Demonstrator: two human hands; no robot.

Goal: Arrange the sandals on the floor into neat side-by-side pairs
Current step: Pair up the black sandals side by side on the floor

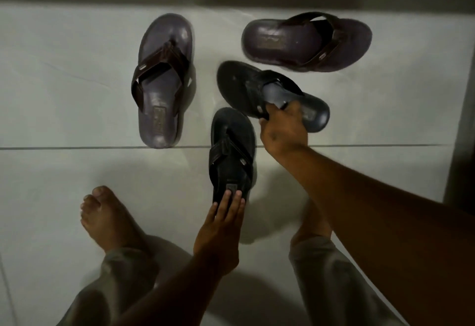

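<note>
Several sandals lie on the pale tiled floor. A brown-strapped sandal [162, 81] points away from me at the left. Its mate [305, 41] lies sideways at the upper right, toe to the right. A black sandal [231, 156] points away in the middle; my left hand [221, 233] grips its heel, fingers on top. The second black sandal [270, 94] lies slanted, toe to the upper left. My right hand [282, 130] is closed on its strap and near edge.
My bare left foot [108, 220] rests on the tile at the lower left, my right foot [313, 225] partly hidden under my right arm. A dark wall base runs along the top and a dark vertical edge [460, 120] stands at the right.
</note>
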